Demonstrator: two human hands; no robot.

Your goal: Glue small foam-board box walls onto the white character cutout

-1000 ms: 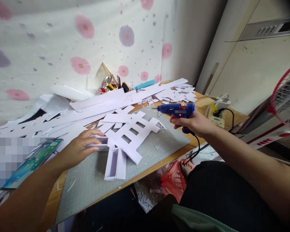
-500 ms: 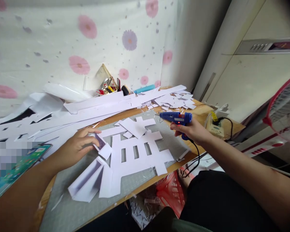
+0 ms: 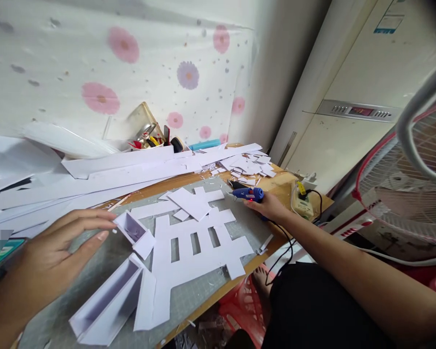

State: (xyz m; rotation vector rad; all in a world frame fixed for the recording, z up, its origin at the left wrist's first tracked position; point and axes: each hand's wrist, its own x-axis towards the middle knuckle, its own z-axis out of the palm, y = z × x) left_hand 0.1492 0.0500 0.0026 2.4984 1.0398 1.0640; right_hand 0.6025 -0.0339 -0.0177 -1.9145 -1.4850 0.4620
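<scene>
My left hand [image 3: 70, 249] is open, its fingers apart, just left of a small white open-topped box [image 3: 135, 232] on the grey cutting mat [image 3: 189, 300]. Below that box lies a longer white trough-like box [image 3: 107, 303]. A flat white cutout sheet [image 3: 189, 254] with three rectangular slots covers the mat's middle, with loose white pieces [image 3: 191, 203] on its upper part. At the mat's right edge, my right hand [image 3: 269, 206] is closed around a blue glue gun [image 3: 249, 194] with a lit red light; its nozzle points left.
Long white strips [image 3: 131, 169] and scraps [image 3: 249, 165] lie along the back. A tool container [image 3: 148, 140] stands behind them. To the right are a power strip [image 3: 302, 203] and a fan [image 3: 407, 169]. A phone [image 3: 7, 252] is at far left; a red basket [image 3: 241, 305] is below.
My left hand has let go of the small box and drawn back left. My right hand has lowered the glue gun towards the mat's right edge. The view has shifted right.
</scene>
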